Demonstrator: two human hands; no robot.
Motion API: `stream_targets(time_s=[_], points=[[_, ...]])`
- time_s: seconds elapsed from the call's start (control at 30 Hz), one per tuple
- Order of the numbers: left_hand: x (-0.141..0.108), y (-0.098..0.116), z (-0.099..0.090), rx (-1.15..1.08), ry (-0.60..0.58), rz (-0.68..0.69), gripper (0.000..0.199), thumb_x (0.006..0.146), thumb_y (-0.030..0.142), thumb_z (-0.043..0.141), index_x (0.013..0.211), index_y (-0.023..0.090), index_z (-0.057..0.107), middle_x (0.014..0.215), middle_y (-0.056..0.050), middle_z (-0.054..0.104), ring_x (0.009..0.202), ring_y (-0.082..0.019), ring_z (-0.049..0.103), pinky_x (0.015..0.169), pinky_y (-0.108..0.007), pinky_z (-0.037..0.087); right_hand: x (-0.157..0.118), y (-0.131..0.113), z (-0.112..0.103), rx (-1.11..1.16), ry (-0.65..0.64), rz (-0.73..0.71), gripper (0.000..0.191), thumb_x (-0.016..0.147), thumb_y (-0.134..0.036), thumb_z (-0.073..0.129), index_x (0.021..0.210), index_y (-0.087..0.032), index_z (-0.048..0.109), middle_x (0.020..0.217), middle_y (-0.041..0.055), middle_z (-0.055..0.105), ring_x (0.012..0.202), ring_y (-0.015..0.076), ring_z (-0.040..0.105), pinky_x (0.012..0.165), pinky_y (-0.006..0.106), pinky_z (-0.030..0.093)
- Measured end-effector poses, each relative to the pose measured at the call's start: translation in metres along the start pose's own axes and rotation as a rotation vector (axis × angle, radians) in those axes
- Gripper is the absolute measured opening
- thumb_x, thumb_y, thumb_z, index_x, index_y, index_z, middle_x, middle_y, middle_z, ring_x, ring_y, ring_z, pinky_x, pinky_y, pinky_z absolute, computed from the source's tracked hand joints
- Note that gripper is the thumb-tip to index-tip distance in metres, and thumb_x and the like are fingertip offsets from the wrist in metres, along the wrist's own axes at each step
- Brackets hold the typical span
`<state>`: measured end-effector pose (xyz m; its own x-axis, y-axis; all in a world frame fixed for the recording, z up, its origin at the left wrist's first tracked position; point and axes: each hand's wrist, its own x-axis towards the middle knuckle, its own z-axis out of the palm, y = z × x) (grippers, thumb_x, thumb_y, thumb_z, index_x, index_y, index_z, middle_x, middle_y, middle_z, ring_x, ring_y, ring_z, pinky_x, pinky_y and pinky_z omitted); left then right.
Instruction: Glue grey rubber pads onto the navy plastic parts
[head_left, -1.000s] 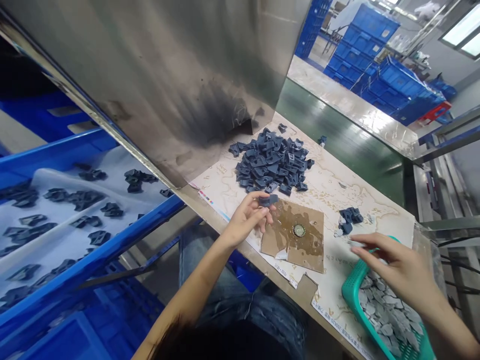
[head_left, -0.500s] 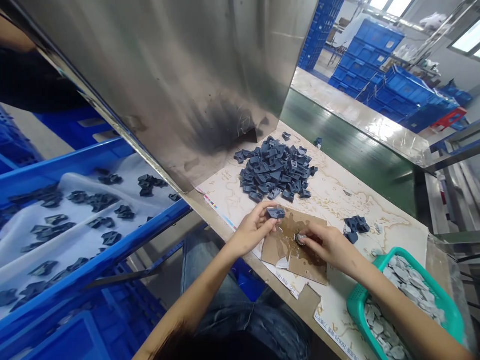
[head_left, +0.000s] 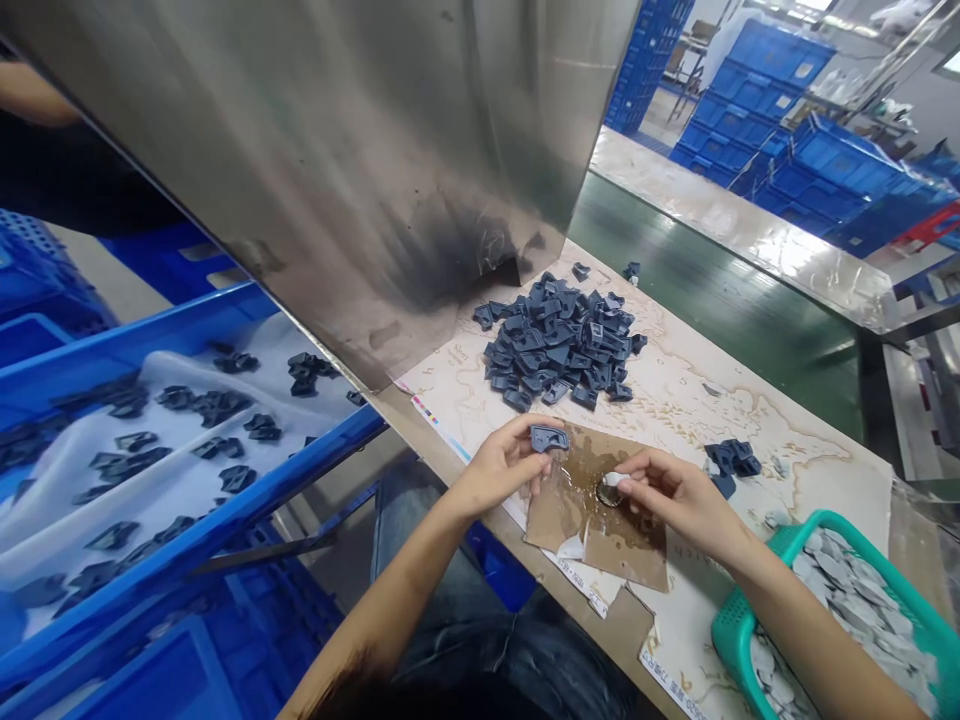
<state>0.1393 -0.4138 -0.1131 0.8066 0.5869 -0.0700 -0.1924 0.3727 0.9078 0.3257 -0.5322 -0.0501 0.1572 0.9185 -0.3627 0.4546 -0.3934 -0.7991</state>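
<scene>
Between the thumb and fingers of my left hand [head_left: 504, 468] is a dark blue-grey plastic part [head_left: 549, 438], its hollow side showing. My right hand [head_left: 667, 490] pinches a small pale grey flat piece [head_left: 615, 479] just over a small round dark cap [head_left: 608, 492]. That cap sits on a brown cardboard piece [head_left: 630, 560], stained and wet with a shiny liquid. Beyond my hands lies a heap of the same dark plastic parts [head_left: 559, 340]. A green basket [head_left: 825, 518] full of pale grey flat pieces stands beneath my right forearm.
A metal panel [head_left: 375, 170] rises behind the heap at left. Several dark parts [head_left: 733, 458] lie right of the cardboard. At left, a blue tray [head_left: 300, 445] holds parts on white cloth. A green conveyor belt [head_left: 705, 270] runs behind. Part of another person [head_left: 45, 100] shows at upper left.
My right hand has lifted the pale piece slightly from the cap, and more of both shows. My left hand has turned the plastic part so its hollow side faces me. The view has shifted slightly.
</scene>
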Motion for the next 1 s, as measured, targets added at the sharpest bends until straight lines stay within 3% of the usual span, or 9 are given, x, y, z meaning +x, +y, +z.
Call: stream_targets(time_s=[0.23,0.47,0.63,0.8,1.0], points=[[0.001,-0.001,-0.001,0.011,0.01,-0.063,0.06,0.07,0.052,0.068,0.113,0.015,0.053,0.056,0.008,0.048,0.036,-0.003,0.041,0.037,-0.016,0.03,0.003,-0.003,0.0,0.302,0.137,-0.079,0.046,0.069,-0.061,0.07,0.079,-0.018,0.058,0.055,0.0001,0.058,0.049,0.0115,0.055,0.043,0.02,0.043],[-0.002,-0.004,0.006,-0.007,-0.071,-0.109,0.058,0.068,0.051,0.073,0.112,0.016,0.059,0.074,-0.001,0.06,0.047,-0.005,0.053,0.05,-0.019,0.045,-0.006,-0.011,0.007,0.14,0.369,-0.299,0.038,0.074,-0.057,0.069,0.074,-0.019,0.066,0.072,0.0061,0.069,0.062,0.0163,0.065,0.055,0.024,0.055],[-0.002,-0.002,0.009,0.071,-0.08,-0.092,0.048,0.065,0.05,0.075,0.099,0.016,0.065,0.104,-0.008,0.059,0.058,-0.005,0.055,0.052,-0.018,0.05,-0.013,-0.017,0.015,0.015,0.331,-0.339,0.031,0.083,-0.05,0.061,0.079,-0.02,0.069,0.073,0.0057,0.07,0.059,0.0163,0.065,0.052,0.024,0.053],[-0.003,-0.001,0.008,0.094,-0.136,-0.112,0.047,0.071,0.048,0.071,0.105,0.017,0.064,0.1,-0.007,0.057,0.057,-0.006,0.055,0.053,-0.02,0.052,-0.011,-0.015,0.016,-0.103,0.288,-0.443,0.024,0.089,-0.039,0.056,0.085,-0.019,0.069,0.076,0.0058,0.071,0.062,0.0158,0.066,0.052,0.022,0.051],[-0.003,0.001,0.009,0.1,-0.17,-0.066,0.041,0.073,0.045,0.07,0.103,0.017,0.065,0.101,-0.006,0.052,0.061,-0.006,0.054,0.053,-0.019,0.052,-0.009,-0.012,0.017,-0.15,0.269,-0.447,0.025,0.09,-0.039,0.053,0.085,-0.019,0.068,0.076,0.0057,0.071,0.064,0.0159,0.066,0.054,0.023,0.052]])
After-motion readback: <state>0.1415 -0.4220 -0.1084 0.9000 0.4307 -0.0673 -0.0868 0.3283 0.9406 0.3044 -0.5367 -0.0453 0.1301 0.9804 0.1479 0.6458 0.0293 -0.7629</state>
